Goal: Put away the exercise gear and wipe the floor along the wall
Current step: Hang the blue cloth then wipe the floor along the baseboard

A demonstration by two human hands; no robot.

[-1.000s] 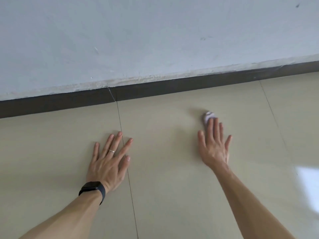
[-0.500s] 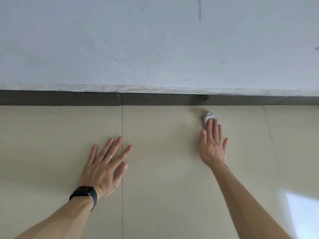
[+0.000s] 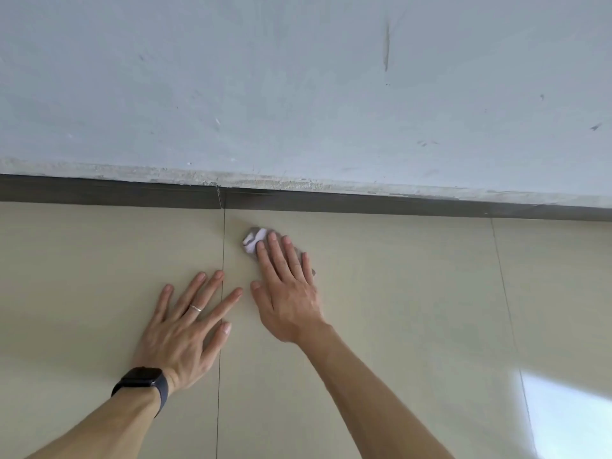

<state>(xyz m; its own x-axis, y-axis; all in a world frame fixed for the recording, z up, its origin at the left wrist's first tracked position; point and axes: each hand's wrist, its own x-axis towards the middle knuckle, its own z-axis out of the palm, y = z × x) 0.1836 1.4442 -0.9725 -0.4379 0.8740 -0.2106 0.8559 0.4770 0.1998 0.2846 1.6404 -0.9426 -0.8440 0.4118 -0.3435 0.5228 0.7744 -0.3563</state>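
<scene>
the right grip [image 3: 288, 293] lies flat, fingers straight, pressing a small crumpled cloth [image 3: 253, 238] onto the floor [image 3: 397, 293] near the dark skirting [image 3: 397, 203] under the wall [image 3: 298, 94]. the cloth sits just right of a tile seam [image 3: 220, 359]. the left grip [image 3: 185, 329] rests open and spread across that seam, holding nothing, with a ring [image 3: 195, 308] and a black watch [image 3: 144, 382].
</scene>
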